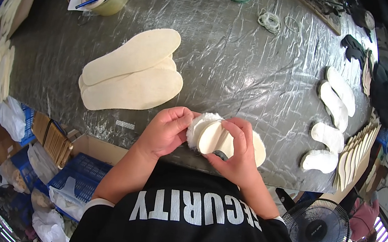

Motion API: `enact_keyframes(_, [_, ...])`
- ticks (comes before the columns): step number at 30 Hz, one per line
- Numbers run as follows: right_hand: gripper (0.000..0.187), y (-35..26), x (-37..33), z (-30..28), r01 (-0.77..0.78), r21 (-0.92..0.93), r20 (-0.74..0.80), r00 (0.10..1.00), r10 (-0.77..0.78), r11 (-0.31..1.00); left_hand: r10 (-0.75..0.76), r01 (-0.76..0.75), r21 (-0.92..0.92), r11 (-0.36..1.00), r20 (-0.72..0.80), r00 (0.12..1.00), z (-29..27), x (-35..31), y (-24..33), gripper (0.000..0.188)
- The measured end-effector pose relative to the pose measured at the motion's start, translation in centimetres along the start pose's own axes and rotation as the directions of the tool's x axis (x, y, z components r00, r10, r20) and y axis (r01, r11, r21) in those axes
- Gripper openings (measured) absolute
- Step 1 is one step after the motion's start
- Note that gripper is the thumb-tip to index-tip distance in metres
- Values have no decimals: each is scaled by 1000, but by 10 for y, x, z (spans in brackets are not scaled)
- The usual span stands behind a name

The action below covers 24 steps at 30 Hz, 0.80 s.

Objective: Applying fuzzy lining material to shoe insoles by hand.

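Film-covered surface, fleecy insole held nr front edge.
L hand nearly closed, thumb + fingers pinching its fluffy white end; R hand half-curled, cream backing btwn thumb & fingers. Bigger cream insoles overlap at L; small white insoles far R.

One word in large pale block capitals runs across the person's black shirt, upside down in this view. Small lettering on the hub of the black fan is too tiny to read.
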State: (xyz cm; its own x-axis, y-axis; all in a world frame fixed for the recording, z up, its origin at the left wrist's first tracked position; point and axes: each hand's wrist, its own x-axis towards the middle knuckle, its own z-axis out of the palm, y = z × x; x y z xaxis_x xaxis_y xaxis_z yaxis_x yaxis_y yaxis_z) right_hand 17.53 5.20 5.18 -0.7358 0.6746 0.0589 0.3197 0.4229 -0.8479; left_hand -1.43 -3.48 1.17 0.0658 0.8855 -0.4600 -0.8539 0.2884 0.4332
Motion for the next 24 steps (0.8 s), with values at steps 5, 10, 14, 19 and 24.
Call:
enact_keyframes(5, [77,-1,-1,-1,-16,-1,1,1000,16,1000,0,-1,48,999,5,1000,8,-3,4,15])
enact_keyframes(10, [78,1,-4,-1,-30,23,4,1000,30,999,-20,20,51,998,-5,1000,11,-3,4,14])
enact_keyframes(14, [79,1,-6,-3,-26,40,-2,1000,26,999,-46,47,71,996,-20,999,7,-3,3,18])
enact_keyframes(19, [79,3,-8,-1,-39,3,-37,999,39,999,108,-108,-12,994,96,990,6,-6,-5,30])
enact_keyframes(24, [78,4,-8,0,-24,-4,-46,999,24,1000,143,-111,417,902,-45,989,18,-18,-4,22])
